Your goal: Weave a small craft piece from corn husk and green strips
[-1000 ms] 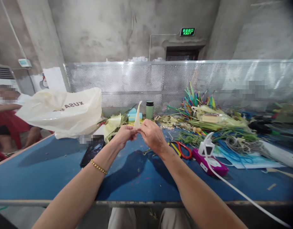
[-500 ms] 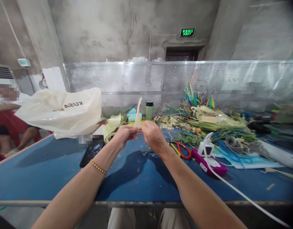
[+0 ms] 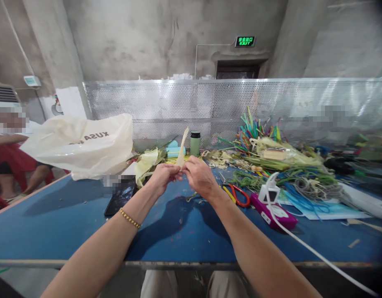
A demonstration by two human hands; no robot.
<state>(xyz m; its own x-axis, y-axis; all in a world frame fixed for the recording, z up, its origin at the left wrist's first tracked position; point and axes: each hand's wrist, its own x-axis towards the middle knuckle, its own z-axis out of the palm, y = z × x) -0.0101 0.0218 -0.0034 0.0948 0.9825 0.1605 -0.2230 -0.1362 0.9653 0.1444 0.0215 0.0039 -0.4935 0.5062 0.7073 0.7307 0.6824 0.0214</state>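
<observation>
Between my two hands a pale yellow strip of dried husk [image 3: 182,152] stands upright, its narrow tip leaning a little to the right. My left hand [image 3: 164,176] pinches its lower end, fingers closed. Close against it, my right hand [image 3: 199,174] is closed too, thumb and fingers at the same base of the strip. The fingertips nearly meet and hide the strip's lower end. Both hands are above the blue table [image 3: 166,231]. Behind them are a green bottle [image 3: 195,145] and pale husk leaves [image 3: 146,161].
Right of my hands lie red-handled scissors [image 3: 240,196], a purple power strip [image 3: 273,213] with a white cable, and heaps of coloured stems [image 3: 256,132] and green cords [image 3: 250,181]. At left are a dark tablet [image 3: 121,196] and a white bag [image 3: 82,142]. A person sits far left.
The strip's tip has tilted to the right. My right hand's fingers have shifted slightly at its base; my left hand stays nearly in place.
</observation>
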